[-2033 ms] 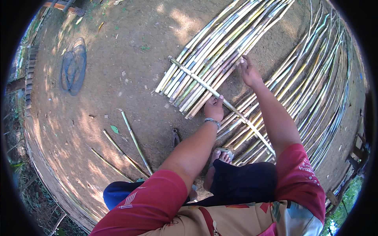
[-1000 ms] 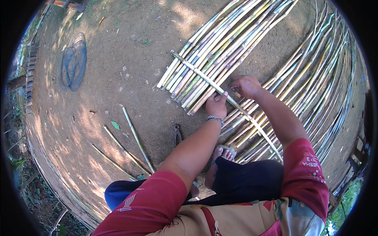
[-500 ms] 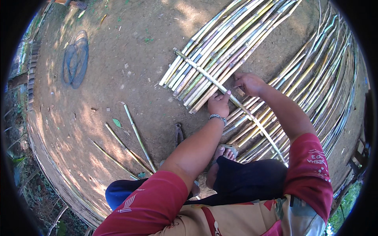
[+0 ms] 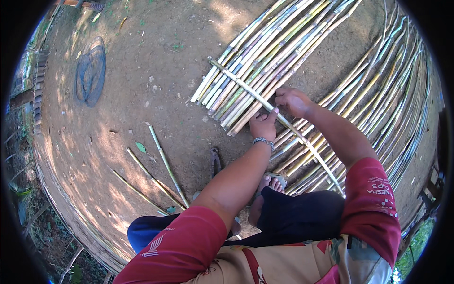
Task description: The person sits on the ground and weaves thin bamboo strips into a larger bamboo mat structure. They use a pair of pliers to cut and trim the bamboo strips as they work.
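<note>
Several bamboo poles (image 4: 283, 49) lie side by side on the ground, with a thinner bamboo crosspiece (image 4: 246, 88) laid across their near ends. My left hand (image 4: 263, 126) grips at the crossing, its thumb against the crosspiece and its other fingers at the rightmost pole's end. Just beyond the crosspiece, my right hand (image 4: 292, 102) is closed in a pinch beside that same pole. What the pinch holds is too small to make out. Close to my left forearm lies a pair of pincers (image 4: 216, 161) on the soil.
A second spread of long thin poles (image 4: 373, 109) fills the right side, partly under the crosspiece's near end. Three loose sticks (image 4: 163, 163) lie left of my legs. Farther left is a dark mesh net (image 4: 90, 71). My sandalled foot (image 4: 274, 182) stands near the crosspiece.
My right hand has shifted slightly left, closer to the crossing, and its fingers have drawn together. My left hand keeps its place on the poles.
</note>
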`<action>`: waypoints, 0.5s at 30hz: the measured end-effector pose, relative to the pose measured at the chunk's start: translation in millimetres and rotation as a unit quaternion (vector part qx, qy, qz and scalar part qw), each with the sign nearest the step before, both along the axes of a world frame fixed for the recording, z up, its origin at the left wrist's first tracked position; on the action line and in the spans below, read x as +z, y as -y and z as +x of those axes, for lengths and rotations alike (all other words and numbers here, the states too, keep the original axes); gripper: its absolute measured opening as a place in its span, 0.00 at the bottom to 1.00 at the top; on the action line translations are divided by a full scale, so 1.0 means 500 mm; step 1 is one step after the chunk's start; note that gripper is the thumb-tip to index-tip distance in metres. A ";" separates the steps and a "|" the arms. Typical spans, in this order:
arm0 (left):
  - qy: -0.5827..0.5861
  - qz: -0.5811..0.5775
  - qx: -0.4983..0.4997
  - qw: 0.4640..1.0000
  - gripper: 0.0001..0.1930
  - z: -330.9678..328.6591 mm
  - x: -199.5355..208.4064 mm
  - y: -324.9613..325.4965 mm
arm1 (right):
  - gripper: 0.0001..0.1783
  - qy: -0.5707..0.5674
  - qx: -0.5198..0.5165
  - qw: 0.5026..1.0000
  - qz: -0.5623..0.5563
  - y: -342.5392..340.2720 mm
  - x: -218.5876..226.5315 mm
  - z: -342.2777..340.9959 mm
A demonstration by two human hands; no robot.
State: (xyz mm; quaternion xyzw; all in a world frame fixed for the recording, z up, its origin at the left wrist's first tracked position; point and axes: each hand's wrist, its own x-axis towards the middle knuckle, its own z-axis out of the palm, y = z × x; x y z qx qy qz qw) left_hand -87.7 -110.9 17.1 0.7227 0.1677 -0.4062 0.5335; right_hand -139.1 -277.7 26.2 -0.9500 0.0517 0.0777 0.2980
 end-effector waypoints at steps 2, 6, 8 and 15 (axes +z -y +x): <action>0.005 -0.009 0.019 1.000 0.45 -0.001 -0.013 -0.006 | 0.08 -0.009 0.002 1.000 -0.004 -0.007 0.016 0.010; -0.003 -0.029 0.013 0.999 0.45 -0.004 -0.051 -0.015 | 0.10 -0.043 0.004 0.999 0.004 -0.010 0.021 0.013; -0.007 -0.039 0.007 0.999 0.44 -0.003 -0.053 -0.020 | 0.10 -0.071 -0.017 0.997 0.018 -0.012 0.005 0.003; -0.023 -0.028 -0.018 0.999 0.44 0.007 -0.022 -0.023 | 0.05 -0.133 -0.150 0.979 0.023 -0.028 0.007 0.019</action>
